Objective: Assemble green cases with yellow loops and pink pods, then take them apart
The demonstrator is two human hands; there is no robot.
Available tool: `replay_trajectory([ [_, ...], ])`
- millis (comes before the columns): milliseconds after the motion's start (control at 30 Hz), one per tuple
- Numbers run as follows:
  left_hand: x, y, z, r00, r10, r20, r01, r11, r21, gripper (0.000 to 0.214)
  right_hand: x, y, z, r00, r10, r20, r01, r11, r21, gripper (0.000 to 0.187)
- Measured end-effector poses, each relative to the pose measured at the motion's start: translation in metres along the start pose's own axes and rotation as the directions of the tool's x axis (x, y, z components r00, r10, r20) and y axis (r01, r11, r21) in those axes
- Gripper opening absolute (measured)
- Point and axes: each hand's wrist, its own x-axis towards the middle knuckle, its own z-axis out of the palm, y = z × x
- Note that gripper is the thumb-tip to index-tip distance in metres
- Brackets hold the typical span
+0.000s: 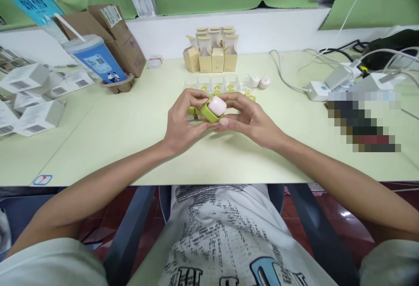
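Note:
Above the table, both hands meet around a lime-green cover (pixel 208 112) with a small pale pink rounded case (pixel 217 106) seated partly in it. My left hand (pixel 183 118) pinches the green cover from the left, fingers above and thumb below. My right hand (pixel 250 118) closes on the right side, its fingers and thumb at the edge of the cover and pink case. Just behind them stands a row of clear containers (pixel 218 83) with yellow-green parts inside. Two loose pale pink pieces (pixel 264 83) lie to the right of that row. My hands partly hide the nearest pieces.
Small open yellowish boxes (pixel 218 59) stand by the wall. At left are white boxes (pixel 41 116), a blue cup (pixel 98 59) in a cardboard holder, a carton (pixel 121 42) and a bottle (pixel 36 5). Chargers and a power strip (pixel 319 90) with cables lie at right.

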Motion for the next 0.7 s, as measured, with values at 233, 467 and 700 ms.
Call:
replay_trajectory([
  [233,0.0022,-0.0118,0.0047,0.957,0.290,-0.008,-0.290,0.955,-0.067,0.068,-0.0008,0.0063,0.0062,0.985,-0.146,-0.095,0.137,0.986,-0.094,0.062],
  [467,0.0033,-0.0052,-0.0031,0.952,0.307,0.002,-0.307,0.951,-0.040,0.043,-0.0035,0.0035,0.0059,0.970,-0.226,-0.095,0.206,0.961,-0.186,0.052],
  [700,0.0071,-0.0074,-0.0028,0.937,0.348,0.011,-0.345,0.932,-0.111,0.035,-0.0027,0.0052,0.0015,0.954,-0.299,-0.033,0.275,0.913,-0.301,0.036],
])
